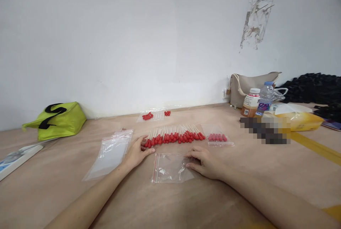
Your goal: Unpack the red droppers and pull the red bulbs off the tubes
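A row of several glass droppers with red rubber bulbs (176, 135) lies on the wooden table (186, 200). My left hand (137, 151) rests at the row's left end, fingers spread and touching the nearest red bulbs. My right hand (206, 161) lies flat on the right edge of an empty clear zip bag (170, 168) in front of the row. A stack of empty zip bags (110, 152) lies left of my left hand. A filled bag of droppers (217, 137) sits right of the row.
Another bag with red-bulbed droppers (151, 116) lies by the wall. A lime green bag (57, 119) and a booklet (16, 156) are at the left. At the right stand a beige bag (247, 85), two bottles (258, 102), a yellow packet (301, 120) and black cloth (314, 87).
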Action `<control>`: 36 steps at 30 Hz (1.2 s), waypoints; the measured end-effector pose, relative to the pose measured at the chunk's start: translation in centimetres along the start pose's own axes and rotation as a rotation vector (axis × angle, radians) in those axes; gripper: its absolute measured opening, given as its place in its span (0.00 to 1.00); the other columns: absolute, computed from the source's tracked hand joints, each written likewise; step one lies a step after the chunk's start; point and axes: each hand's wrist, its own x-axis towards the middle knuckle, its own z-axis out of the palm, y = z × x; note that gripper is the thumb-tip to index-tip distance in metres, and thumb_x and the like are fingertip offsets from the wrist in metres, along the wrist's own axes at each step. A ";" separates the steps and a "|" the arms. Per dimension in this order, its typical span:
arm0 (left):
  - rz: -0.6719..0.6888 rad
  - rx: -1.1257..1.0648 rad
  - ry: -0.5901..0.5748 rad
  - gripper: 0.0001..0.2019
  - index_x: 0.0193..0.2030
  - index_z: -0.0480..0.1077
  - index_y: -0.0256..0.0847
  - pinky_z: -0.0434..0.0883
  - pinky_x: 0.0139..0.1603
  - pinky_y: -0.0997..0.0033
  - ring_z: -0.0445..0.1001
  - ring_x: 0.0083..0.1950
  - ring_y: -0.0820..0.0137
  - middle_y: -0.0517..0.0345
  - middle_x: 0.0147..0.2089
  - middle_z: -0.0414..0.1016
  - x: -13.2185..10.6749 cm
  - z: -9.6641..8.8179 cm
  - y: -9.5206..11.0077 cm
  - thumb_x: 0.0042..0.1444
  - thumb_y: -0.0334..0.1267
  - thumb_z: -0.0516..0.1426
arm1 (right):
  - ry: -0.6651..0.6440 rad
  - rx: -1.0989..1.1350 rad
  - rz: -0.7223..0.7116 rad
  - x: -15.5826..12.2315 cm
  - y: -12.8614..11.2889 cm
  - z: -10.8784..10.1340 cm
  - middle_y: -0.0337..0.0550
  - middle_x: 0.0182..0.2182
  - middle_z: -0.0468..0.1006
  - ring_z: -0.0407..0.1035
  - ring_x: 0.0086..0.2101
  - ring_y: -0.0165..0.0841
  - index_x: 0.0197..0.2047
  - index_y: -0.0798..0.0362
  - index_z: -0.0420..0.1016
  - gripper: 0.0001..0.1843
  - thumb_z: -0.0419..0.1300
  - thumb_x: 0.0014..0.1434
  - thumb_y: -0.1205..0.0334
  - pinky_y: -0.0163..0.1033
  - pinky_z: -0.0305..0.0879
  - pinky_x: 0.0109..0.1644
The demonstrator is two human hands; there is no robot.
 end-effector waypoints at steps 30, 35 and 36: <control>0.010 -0.127 -0.200 0.18 0.44 0.60 0.43 0.67 0.31 0.73 0.66 0.29 0.73 0.62 0.32 0.66 -5.7 1.7 4.0 0.45 0.37 0.58 | -0.351 0.021 -0.107 -0.7 -1.7 -1.0 0.45 0.60 0.55 0.49 0.58 0.40 0.57 0.42 0.59 0.23 0.50 0.58 0.50 0.57 0.37 0.60; 0.040 -0.245 -0.205 0.19 0.49 0.58 0.45 0.67 0.29 0.75 0.68 0.29 0.74 0.60 0.34 0.66 -5.9 -2.6 3.2 0.49 0.34 0.54 | 0.097 -0.015 0.036 -0.7 -0.7 -1.6 0.47 0.44 0.72 0.65 0.45 0.35 0.45 0.50 0.72 0.16 0.50 0.58 0.55 0.41 0.61 0.49; 0.059 -0.199 -0.276 0.19 0.49 0.60 0.46 0.68 0.29 0.74 0.70 0.30 0.72 0.60 0.33 0.67 -5.4 -4.7 2.5 0.49 0.35 0.54 | 0.202 -0.063 0.116 -0.5 0.1 -2.3 0.47 0.40 0.73 0.67 0.41 0.34 0.41 0.51 0.73 0.15 0.50 0.57 0.55 0.41 0.62 0.47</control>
